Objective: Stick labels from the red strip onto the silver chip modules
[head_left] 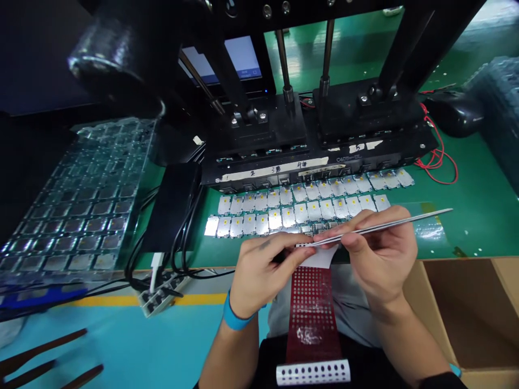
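In the head view, my left hand [263, 270], with a blue wristband [236, 313], pinches the left end of a thin white sheet [409, 217] seen edge-on. My right hand [383, 259] grips the same sheet further right, thumb below and fingers above. The sheet looks layered. A dark red strip with rows of round dots [312, 302] hangs from under the left fingers toward my lap. Its lower end is a curled white piece with dark holes [312, 373]. Beyond my hands lie two rows of small silvery circuit boards [261, 222], several with yellow dots.
A black fixture [259, 129] with metal rods stands behind the boards. Clear plastic trays [85, 200] hold more boards at left. Black cables [184, 248] and a power strip [162, 294] lie at the table edge. Red wires [440, 156], a black mouse [456, 112] and an open cardboard box [430, 313] are right.
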The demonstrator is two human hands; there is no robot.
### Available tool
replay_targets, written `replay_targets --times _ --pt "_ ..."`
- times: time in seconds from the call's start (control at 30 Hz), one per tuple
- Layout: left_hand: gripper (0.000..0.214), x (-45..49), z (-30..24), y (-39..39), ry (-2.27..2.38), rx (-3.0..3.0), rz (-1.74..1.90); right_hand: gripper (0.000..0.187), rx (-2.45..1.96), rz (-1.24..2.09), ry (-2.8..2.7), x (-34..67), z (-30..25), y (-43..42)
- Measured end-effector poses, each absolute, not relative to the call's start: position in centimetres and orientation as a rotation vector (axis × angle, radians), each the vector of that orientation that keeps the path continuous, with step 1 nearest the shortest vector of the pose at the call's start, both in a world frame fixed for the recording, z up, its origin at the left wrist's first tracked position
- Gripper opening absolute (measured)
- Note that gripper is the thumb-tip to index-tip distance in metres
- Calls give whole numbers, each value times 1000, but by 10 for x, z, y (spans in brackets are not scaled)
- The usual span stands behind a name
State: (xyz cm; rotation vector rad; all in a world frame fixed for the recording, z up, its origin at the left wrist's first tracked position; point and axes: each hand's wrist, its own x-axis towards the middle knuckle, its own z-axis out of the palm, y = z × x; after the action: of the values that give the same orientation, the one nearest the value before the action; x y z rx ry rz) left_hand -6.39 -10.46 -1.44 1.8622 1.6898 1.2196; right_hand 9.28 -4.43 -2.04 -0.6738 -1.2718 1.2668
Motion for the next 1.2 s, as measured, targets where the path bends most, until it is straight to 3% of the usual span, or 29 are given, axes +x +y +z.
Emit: replay_targets --times 0.2,0.37,0.67,1.2 --pt "4 -65 -16 -107 1587 1884 1231 26 -731 1248 -1153 99 -18 -44" --pt "6 -65 -17 -107 1403 2140 1014 22 -845 1102 -1173 120 -12 -34" --pt "24 -56 -14 -101 1437 2536 687 26 -1032 1115 -1367 126 -20 -18" --pt "17 -55 -14 -102 1431 2471 720 28 -1115 1179 -1360 125 -17 -13"
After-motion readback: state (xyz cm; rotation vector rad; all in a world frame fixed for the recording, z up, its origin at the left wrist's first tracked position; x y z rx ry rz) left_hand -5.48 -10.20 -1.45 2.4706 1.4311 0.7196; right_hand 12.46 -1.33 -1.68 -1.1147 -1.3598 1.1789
